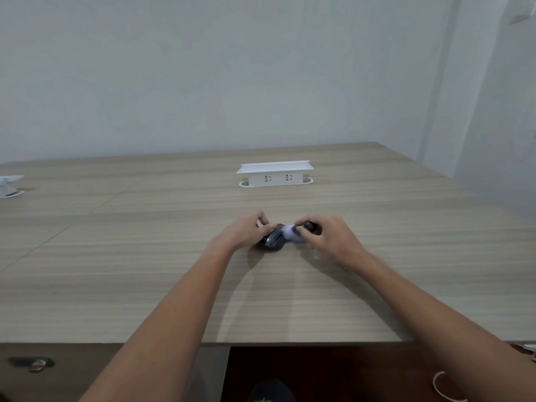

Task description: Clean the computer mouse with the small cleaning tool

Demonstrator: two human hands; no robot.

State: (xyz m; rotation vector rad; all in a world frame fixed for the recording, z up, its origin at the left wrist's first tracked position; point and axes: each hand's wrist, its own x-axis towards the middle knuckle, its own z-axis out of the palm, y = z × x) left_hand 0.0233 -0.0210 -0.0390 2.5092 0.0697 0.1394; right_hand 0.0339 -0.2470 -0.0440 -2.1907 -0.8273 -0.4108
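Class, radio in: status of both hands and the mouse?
Left hand steadying black mouse on desk. Right hand gripping cleaning tool, blurred white tip at mouse. Nothing in the way.

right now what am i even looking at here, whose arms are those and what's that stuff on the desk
This is one picture from a camera worn on a person's head, looking forward and down, so the two bare arms are the wearer's own. The left hand steadies a dark computer mouse on the wooden desk. The right hand holds a small cleaning tool with a dark handle; its blurred whitish tip is at the mouse. Behind them stands a white desktop socket box.
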